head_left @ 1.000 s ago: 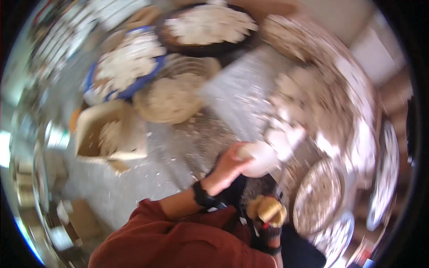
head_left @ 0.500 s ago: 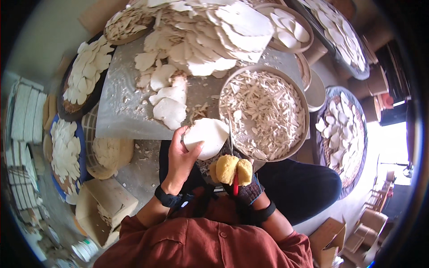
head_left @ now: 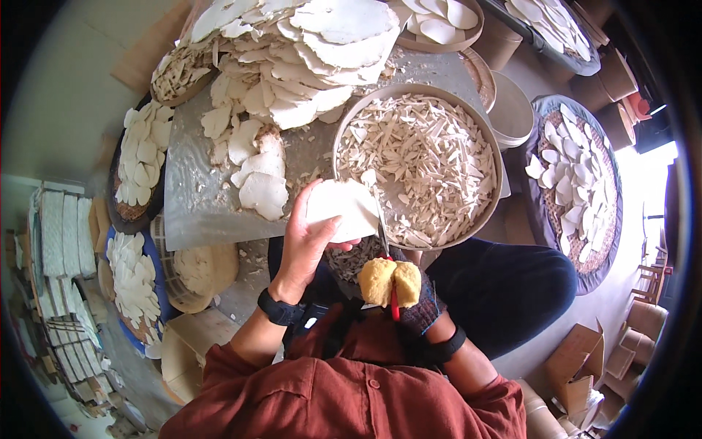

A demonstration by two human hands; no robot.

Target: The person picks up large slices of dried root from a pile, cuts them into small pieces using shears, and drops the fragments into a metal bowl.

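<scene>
My left hand [head_left: 298, 247] pinches a flat, roundish white slice [head_left: 342, 208], thumb on top and fingers beneath. In my gloved right hand [head_left: 422, 306] are red-handled scissors [head_left: 394, 298], their grips padded with yellow sponge [head_left: 378, 282]. The blades point away from me, close against the slice's right edge. Sponge and glove hide most of the right fingers. Just beyond, a round shallow pan [head_left: 338, 139] holds many narrow white strips [head_left: 446, 164]. Several loose slices with brown, crumbly edges [head_left: 263, 194] lie on the table left of the pan.
A tall heap of white slices [head_left: 314, 62] covers the grey table's [head_left: 194, 219] far side. Round trays of slices stand at the left [head_left: 131, 271] and right [head_left: 574, 183]. A white bucket [head_left: 512, 110] is beside the pan; a cardboard box [head_left: 578, 366] sits at lower right.
The view has shifted, so the table and pan sit higher and further left. My left hand still holds the slice, and the scissors stay at its right edge.
</scene>
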